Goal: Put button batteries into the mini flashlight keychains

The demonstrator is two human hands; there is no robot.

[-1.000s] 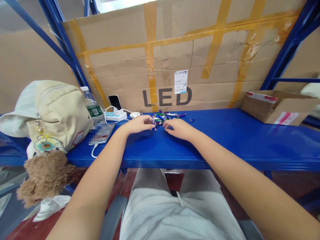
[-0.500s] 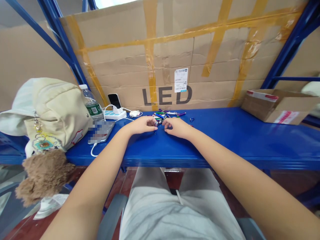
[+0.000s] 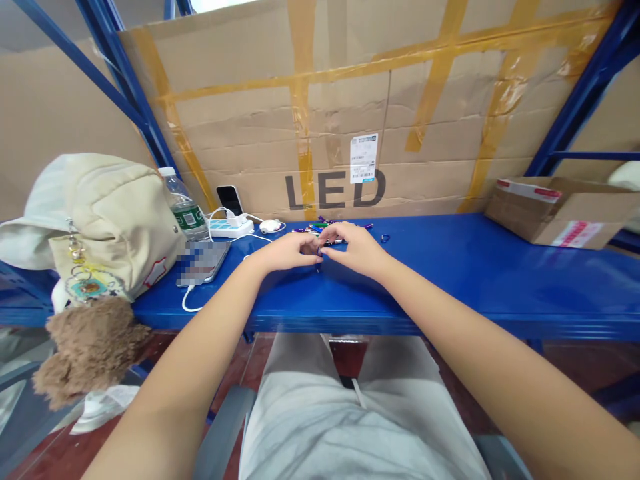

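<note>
My left hand [image 3: 289, 252] and my right hand [image 3: 354, 248] meet over the blue table, fingertips nearly touching. Between them shows a small dark blue or purple thing [image 3: 319, 253], too small and too covered to name. Both hands have thumb and fingers curled in a pinch. Just behind my fingers lies a pile of slim, shiny coloured pieces [image 3: 315, 228] in purple, green, blue and silver, partly hidden by my hands. A little to the right of the pile is a small dark blue loop-shaped piece [image 3: 385, 238].
A phone on a cable [image 3: 203, 263], a white power strip [image 3: 231, 228], a water bottle [image 3: 187, 210] and a cream bag [image 3: 115, 213] with a brown furry charm stand on the left. An open cardboard box [image 3: 560, 213] sits at right. A large cardboard sheet [image 3: 240, 140] stands behind.
My right hand has shifted left and its fingers have come up to my left fingertips. The left hand has moved slightly to the right. The gap between them has closed.
</note>
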